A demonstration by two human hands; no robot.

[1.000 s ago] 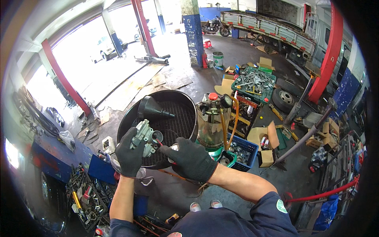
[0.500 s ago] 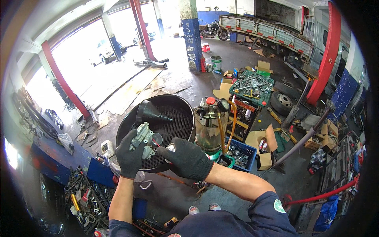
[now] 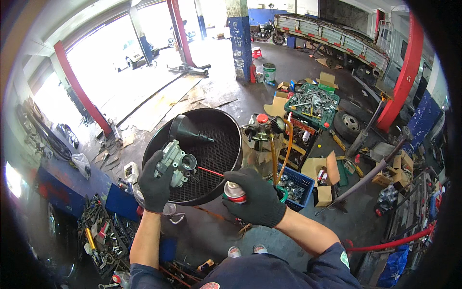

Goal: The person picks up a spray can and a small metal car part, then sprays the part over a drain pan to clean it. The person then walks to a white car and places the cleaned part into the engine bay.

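Observation:
My left hand (image 3: 156,185), in a black glove, grips a silver cast-metal throttle body (image 3: 172,163), its round bore turned to the right. Wrapped round a spray can (image 3: 234,190) is my gloved right hand (image 3: 255,197); a long red straw (image 3: 211,171) runs from the can's top to near the bore. Both hands are held over the near side of a round black basin (image 3: 230,191) with a mesh grid (image 3: 207,164) inside. A black funnel (image 3: 185,130) lies in the basin on its far left side.
Just right of the basin stands a fluid extractor tank (image 3: 257,159) with a gauge and orange hose (image 3: 288,149). Beyond it are a blue crate (image 3: 301,185), a tray of sockets (image 3: 313,103) and a tyre (image 3: 347,124). Tools crowd a tray (image 3: 108,241) at lower left.
My right hand has drawn the spray can back to the right and down, away from the throttle body, so the red straw shows at length. The left hand keeps its grip.

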